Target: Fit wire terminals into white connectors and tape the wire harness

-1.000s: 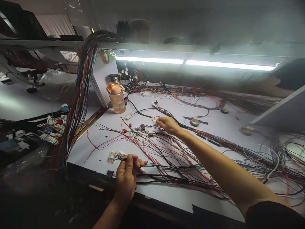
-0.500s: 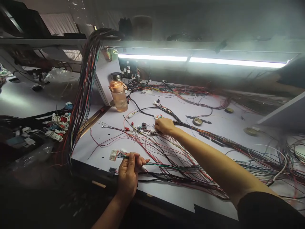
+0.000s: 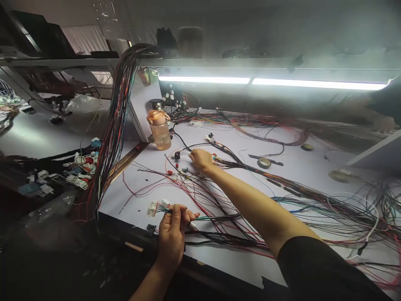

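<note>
My left hand, near the bench's front edge, is closed around a bundle of thin wires, green and black ones among them. White connectors stick out past its thumb on the left. Farther back, my right hand reaches over the bench with its fingers pinched together; what is between them is hidden. Just left of its fingertips is a small dark connector. Small red connectors lie below that. A connector with many-coloured wires shows right behind my right hand.
A drink bottle stands by the left panel, beside a thick hanging wire bundle. Tape rolls lie at right. Harnesses spread across the bench, with loose connectors piled at left.
My right hand has moved left, away from the many-wired connector, which shows more now. The dark connector lies farther left and back. My left hand keeps its hold; the view has shifted slightly.
</note>
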Motion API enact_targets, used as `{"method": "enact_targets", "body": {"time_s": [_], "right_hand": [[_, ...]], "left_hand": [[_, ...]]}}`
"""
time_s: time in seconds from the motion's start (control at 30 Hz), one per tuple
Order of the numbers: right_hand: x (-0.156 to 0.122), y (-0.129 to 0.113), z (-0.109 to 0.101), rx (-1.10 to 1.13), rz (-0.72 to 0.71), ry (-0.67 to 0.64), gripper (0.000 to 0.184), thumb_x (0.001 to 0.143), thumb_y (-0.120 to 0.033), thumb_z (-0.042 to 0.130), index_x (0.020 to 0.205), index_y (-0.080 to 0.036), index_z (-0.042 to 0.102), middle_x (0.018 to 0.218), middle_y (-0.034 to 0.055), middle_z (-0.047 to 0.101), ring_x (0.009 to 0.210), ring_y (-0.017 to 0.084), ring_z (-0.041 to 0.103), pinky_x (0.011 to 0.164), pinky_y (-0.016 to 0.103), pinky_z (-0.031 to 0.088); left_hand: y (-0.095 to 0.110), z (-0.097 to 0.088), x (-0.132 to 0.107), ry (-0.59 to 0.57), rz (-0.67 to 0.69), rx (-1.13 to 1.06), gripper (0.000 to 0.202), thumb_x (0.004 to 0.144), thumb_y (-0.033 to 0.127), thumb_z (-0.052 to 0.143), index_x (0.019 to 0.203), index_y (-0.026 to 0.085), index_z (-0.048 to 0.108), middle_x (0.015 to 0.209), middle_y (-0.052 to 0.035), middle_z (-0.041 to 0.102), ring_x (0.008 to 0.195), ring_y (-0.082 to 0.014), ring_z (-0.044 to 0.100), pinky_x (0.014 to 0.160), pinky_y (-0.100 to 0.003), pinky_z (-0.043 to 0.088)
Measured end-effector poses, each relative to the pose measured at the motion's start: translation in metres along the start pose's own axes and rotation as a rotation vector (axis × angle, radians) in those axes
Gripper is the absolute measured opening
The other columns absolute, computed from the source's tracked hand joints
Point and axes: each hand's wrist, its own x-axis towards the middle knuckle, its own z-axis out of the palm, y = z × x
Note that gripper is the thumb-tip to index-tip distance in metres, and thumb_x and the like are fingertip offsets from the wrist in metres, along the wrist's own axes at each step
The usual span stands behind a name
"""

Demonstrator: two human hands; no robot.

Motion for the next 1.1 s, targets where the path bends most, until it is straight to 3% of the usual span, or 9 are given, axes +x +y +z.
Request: {"method": "enact_targets", "body": {"time_s": [0.1,0.23,0.37,0.47,0.57,0.7,0.9,1.0,1.1], "right_hand": [[-0.013,0.007,0.003,0.013,-0.066,-0.001,0.024,0.091,-0.031,0.053,0.102,-0.017,0.070,0.106,0.0132,0.070,0.092,0.022,0.065,0.077,0.030,0.045],[-0.048,0.035,-0.021,0.067,-0.217,0.054,0.031,0.097,-0.033,0.045,0.119,-0.022,0.063,0.118,0.0069,0.066,0.105,0.018,0.061,0.089,0.028,0.043],[-0.108,0.072,-0.044,0.136,-0.501,0.226,0.030,0.097,-0.031,0.043,0.112,-0.017,0.065,0.111,0.0085,0.068,0.106,0.017,0.060,0.095,0.032,0.043],[-0.156,0.103,-0.045,0.036,-0.613,0.114,0.031,0.097,-0.034,0.045,0.120,-0.022,0.062,0.125,0.0071,0.063,0.116,0.020,0.056,0.099,0.039,0.041],[-0.182,0.137,-0.040,-0.118,-0.530,-0.041,0.036,0.098,-0.037,0.042,0.130,-0.030,0.056,0.139,0.0041,0.053,0.130,0.023,0.046,0.103,0.047,0.038],[-0.184,0.165,-0.044,-0.203,-0.403,-0.034,0.037,0.097,-0.039,0.041,0.130,-0.029,0.056,0.140,0.0057,0.051,0.132,0.027,0.045,0.103,0.053,0.037],[-0.208,0.120,-0.060,-0.023,-0.582,0.136,0.029,0.095,-0.031,0.049,0.119,-0.022,0.063,0.126,0.0068,0.063,0.118,0.021,0.055,0.098,0.041,0.042],[-0.231,0.094,-0.056,0.010,-0.708,0.020,0.030,0.095,-0.032,0.051,0.121,-0.025,0.061,0.126,0.0032,0.063,0.120,0.020,0.053,0.099,0.040,0.039],[-0.242,0.090,-0.049,-0.001,-0.706,-0.057,0.030,0.096,-0.032,0.048,0.122,-0.026,0.061,0.126,0.0019,0.064,0.118,0.021,0.054,0.095,0.040,0.039]], "left_hand": [[0.000,0.000,0.000,0.012,-0.003,0.012,0.028,0.086,0.045,0.059,0.082,0.017,0.060,0.062,0.0031,0.050,0.065,-0.0128,0.056,0.078,-0.041,0.056],[0.000,0.000,0.000,0.006,0.016,0.021,0.028,0.086,0.044,0.059,0.083,0.017,0.060,0.062,0.0031,0.049,0.065,-0.0135,0.057,0.076,-0.040,0.057],[0.001,0.002,0.001,-0.010,0.027,0.022,0.027,0.087,0.043,0.059,0.083,0.017,0.061,0.062,0.0032,0.049,0.066,-0.0136,0.059,0.077,-0.041,0.057],[0.001,0.003,0.002,-0.013,0.032,0.016,0.027,0.087,0.043,0.060,0.083,0.017,0.061,0.062,0.0034,0.050,0.065,-0.0129,0.059,0.077,-0.041,0.057],[0.001,0.004,0.002,-0.016,0.053,0.013,0.028,0.086,0.044,0.061,0.082,0.016,0.061,0.061,0.0035,0.050,0.063,-0.0125,0.058,0.074,-0.040,0.058],[0.000,0.004,0.003,-0.016,0.082,0.023,0.027,0.086,0.043,0.061,0.082,0.016,0.060,0.060,0.0036,0.049,0.063,-0.0124,0.058,0.070,-0.037,0.059],[0.001,0.004,0.002,-0.008,0.074,0.050,0.028,0.087,0.044,0.059,0.082,0.016,0.059,0.061,0.0037,0.049,0.063,-0.0124,0.059,0.069,-0.036,0.059],[0.002,0.005,0.000,-0.010,0.062,0.054,0.029,0.087,0.045,0.059,0.083,0.016,0.059,0.062,0.0032,0.049,0.062,-0.0132,0.060,0.064,-0.034,0.058],[0.001,0.006,0.000,0.006,0.050,0.061,0.029,0.087,0.045,0.058,0.084,0.016,0.059,0.061,0.0030,0.049,0.063,-0.0138,0.060,0.061,-0.031,0.056]]}}
